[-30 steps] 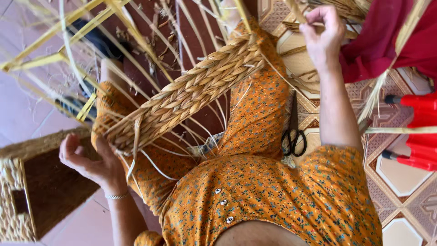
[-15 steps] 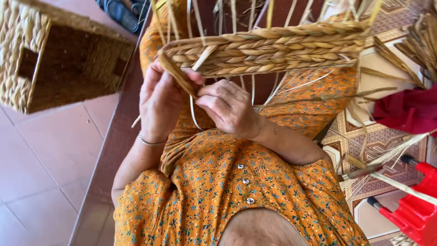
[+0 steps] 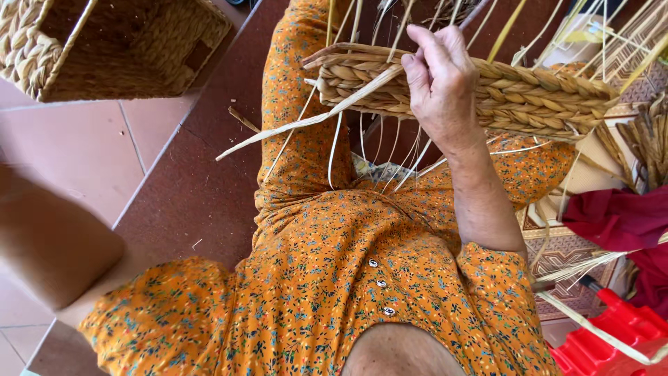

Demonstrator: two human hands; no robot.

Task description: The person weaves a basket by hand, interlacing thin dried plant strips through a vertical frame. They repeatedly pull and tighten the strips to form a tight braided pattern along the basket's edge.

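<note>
Woven band (image 3: 515, 94) of braided straw lies across the lap, long axis left to right, loose stakes fanning beyond it. Right hand (image 3: 438, 83) closed over its upper edge, fingers pinching a flat strand (image 3: 306, 120) that trails down-left. Left hand out of frame; only the blurred forearm (image 3: 56, 240) shows. Finished basket (image 3: 104, 42) on tiled floor (image 3: 83, 146), far left, well apart.
</note>
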